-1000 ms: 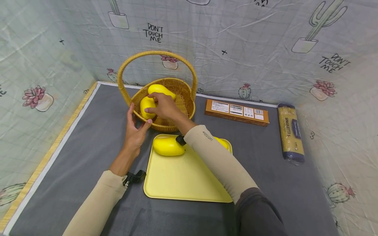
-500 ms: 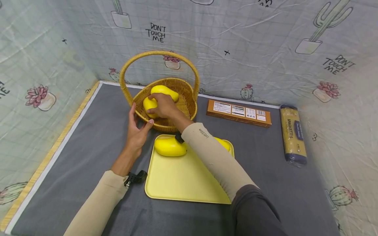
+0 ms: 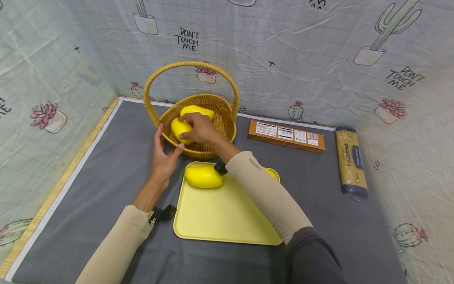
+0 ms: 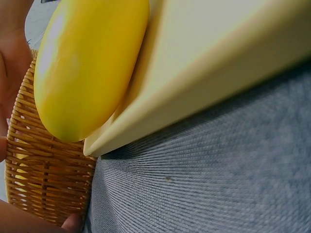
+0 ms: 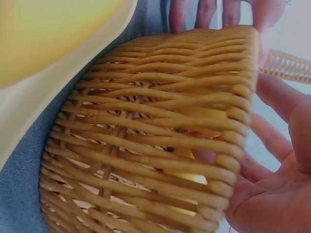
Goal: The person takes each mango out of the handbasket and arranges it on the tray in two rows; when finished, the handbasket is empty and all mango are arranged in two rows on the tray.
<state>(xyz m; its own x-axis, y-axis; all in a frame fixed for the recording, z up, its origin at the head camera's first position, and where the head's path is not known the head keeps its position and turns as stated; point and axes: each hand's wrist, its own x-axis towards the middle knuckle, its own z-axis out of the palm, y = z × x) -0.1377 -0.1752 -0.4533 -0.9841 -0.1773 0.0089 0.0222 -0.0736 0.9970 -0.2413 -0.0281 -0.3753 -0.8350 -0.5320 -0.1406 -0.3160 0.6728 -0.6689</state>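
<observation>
A wicker basket (image 3: 227, 112) with a tall arched handle holds two yellow mangoes. My right hand (image 3: 202, 128) reaches in over the front rim, its thumb and fingers curled round the nearer mango (image 3: 177, 129). Behind that one lies the other mango (image 3: 196, 110). Against the basket's left front side rests my left hand (image 3: 164, 163), fingers and thumb spread along the outer wall near the rim. In the right wrist view, the right-hand palm (image 5: 267, 199) shows beside the rim, and yellow shows through the weave. The fingers' contact on the far side of the mango is hidden.
In front of the basket lies a yellow tray (image 3: 227, 221) bearing a mango (image 3: 202, 177) and another mango (image 3: 272, 173), partly covered by the right sleeve. An orange-brown box (image 3: 285, 136) and a spaghetti pack (image 3: 351, 161) lie to the right. Printed cloth walls surround the table.
Compared with half a second ago, my right hand and forearm have shifted slightly right, and more of the nearer mango shows. My left hand stays at the basket.
</observation>
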